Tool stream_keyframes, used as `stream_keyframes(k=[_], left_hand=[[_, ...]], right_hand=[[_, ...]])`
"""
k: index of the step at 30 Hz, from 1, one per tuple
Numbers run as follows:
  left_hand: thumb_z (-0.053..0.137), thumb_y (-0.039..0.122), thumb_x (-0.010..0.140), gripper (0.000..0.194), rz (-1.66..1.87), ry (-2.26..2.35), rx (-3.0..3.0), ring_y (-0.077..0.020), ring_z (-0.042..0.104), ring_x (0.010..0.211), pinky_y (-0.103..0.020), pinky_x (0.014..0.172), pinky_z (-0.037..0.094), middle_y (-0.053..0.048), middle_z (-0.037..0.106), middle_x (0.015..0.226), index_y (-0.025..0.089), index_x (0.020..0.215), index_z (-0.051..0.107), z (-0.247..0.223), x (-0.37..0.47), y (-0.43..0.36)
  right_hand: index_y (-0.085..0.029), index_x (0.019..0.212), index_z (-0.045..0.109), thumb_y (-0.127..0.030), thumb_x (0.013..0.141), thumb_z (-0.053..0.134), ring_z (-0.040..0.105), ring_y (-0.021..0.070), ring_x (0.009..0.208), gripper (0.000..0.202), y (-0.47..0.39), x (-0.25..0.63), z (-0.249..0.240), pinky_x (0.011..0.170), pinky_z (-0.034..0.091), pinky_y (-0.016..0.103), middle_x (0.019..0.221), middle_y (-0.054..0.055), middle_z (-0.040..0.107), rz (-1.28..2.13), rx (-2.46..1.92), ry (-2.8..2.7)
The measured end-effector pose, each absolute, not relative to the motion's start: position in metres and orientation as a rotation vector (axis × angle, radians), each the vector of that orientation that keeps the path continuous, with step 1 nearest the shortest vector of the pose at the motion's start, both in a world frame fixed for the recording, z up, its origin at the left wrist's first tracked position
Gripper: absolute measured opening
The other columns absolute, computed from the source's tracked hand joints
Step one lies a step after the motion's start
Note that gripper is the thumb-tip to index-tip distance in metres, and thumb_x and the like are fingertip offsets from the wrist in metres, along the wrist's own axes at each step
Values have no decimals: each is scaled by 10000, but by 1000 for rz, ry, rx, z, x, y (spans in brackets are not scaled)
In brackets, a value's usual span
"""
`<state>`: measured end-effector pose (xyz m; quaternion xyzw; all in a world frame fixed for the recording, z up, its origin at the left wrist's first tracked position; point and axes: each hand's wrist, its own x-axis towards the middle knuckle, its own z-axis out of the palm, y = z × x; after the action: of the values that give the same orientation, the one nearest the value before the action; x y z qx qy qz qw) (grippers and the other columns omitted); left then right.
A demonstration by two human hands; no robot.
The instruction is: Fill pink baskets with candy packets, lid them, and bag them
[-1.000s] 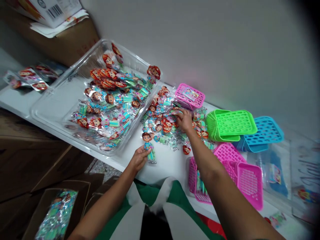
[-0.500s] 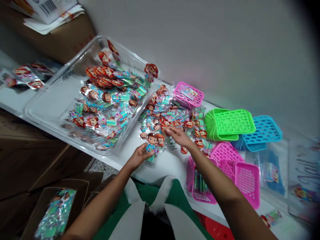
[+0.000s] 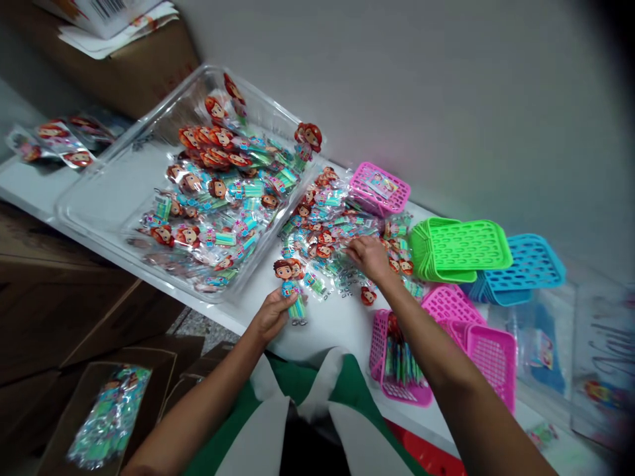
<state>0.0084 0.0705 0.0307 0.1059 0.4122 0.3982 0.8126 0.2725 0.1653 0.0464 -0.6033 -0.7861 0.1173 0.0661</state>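
My left hand (image 3: 272,314) is closed around the edge of clear plastic packets (image 3: 294,305) printed with cartoon figures, with green strips at the lower part. They stand tilted above the white table (image 3: 322,330). Farther right, my right hand (image 3: 370,256) reaches into a loose pile of similar packets (image 3: 322,221), its fingers bent and pressed together. What those fingertips pinch, if anything, is hidden among the shiny wrappers. Below my right forearm, a pink basket (image 3: 378,347) holds several packets standing on edge.
A large clear tray (image 3: 99,198) full of packets lies to the left. Green baskets (image 3: 469,248), blue baskets (image 3: 530,268) and more pink baskets (image 3: 491,360) are stacked at right. A pink basket (image 3: 380,186) sits behind the pile. Cardboard boxes (image 3: 74,297) stand below the table's left edge.
My right hand has moved right, away from my left hand and into the pile. The packets in my left hand have been tilted more upright. The view has shifted slightly.
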Motion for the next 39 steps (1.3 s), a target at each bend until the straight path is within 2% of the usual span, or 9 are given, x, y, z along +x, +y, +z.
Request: stream_keyframes(k=[4, 7, 11, 16, 22, 28, 32, 37, 39], left_hand=[[794, 229, 656, 388, 891, 791, 276, -216, 650, 932, -307, 860, 475, -76, 700, 951, 140, 1004, 648, 41, 27, 71], [773, 231, 690, 467, 885, 756, 287, -206, 656, 927, -308, 846, 489, -61, 694, 996, 186, 1121, 600, 42, 31, 68], [772, 249, 697, 551, 836, 835, 287, -187, 675, 792, -288, 721, 522, -65, 698, 966, 213, 1196, 543, 40, 17, 63], [794, 238, 666, 588, 834, 876, 290, -160, 665, 675, -266, 627, 520, -64, 696, 943, 217, 1193, 535, 40, 0, 63], [799, 236, 650, 313, 835, 909, 222, -179, 661, 635, -280, 624, 520, -60, 697, 744, 122, 894, 641, 31, -6, 67], [808, 217, 631, 340, 821, 907, 184, -212, 684, 767, -321, 738, 537, -49, 702, 780, 142, 915, 638, 34, 6, 67], [813, 221, 623, 361, 818, 883, 198, -226, 680, 818, -332, 760, 538, -51, 704, 795, 145, 932, 643, 39, 15, 64], [798, 218, 647, 379, 806, 844, 222, -236, 671, 863, -347, 798, 524, -67, 710, 848, 141, 986, 646, 40, 20, 61], [781, 218, 673, 366, 820, 814, 256, -231, 665, 893, -339, 824, 512, -77, 709, 908, 141, 1006, 647, 41, 24, 60]], right_hand=[[-206, 980, 571, -442, 981, 276, 554, 168, 668, 378, 110, 219, 55, 639, 374, 255, 736, 23, 618, 816, -1747, -1960], [-217, 933, 579, -432, 991, 217, 569, 158, 728, 424, 95, 188, 48, 680, 404, 248, 799, 22, 628, 984, -1563, -1962], [-180, 1066, 608, -305, 984, 268, 558, 194, 947, 371, 141, 212, 30, 822, 406, 290, 1019, 83, 643, 784, -1741, -2114], [-180, 1340, 470, -139, 879, 443, 401, 311, 1204, 464, 220, 261, 8, 939, 316, 420, 1376, 146, 459, 291, -2019, -2527], [-171, 1066, 656, -252, 916, 456, 474, 277, 1043, 263, 220, 274, 11, 877, 296, 390, 1037, 142, 634, 127, -1850, -2768], [-143, 979, 673, -395, 927, 452, 537, 240, 908, 339, 173, 283, 21, 813, 329, 330, 938, 128, 655, 240, -1927, -2587], [-166, 1001, 688, -327, 937, 436, 556, 212, 914, 305, 147, 281, 17, 846, 364, 308, 957, 100, 665, 384, -1966, -2351], [-177, 1164, 637, -311, 950, 369, 500, 235, 1132, 368, 114, 282, 19, 959, 363, 371, 1269, 121, 566, 275, -1912, -1922], [-188, 1156, 636, -348, 950, 361, 522, 236, 1112, 379, 97, 271, 26, 945, 387, 380, 1212, 111, 602, 373, -1871, -1747]])
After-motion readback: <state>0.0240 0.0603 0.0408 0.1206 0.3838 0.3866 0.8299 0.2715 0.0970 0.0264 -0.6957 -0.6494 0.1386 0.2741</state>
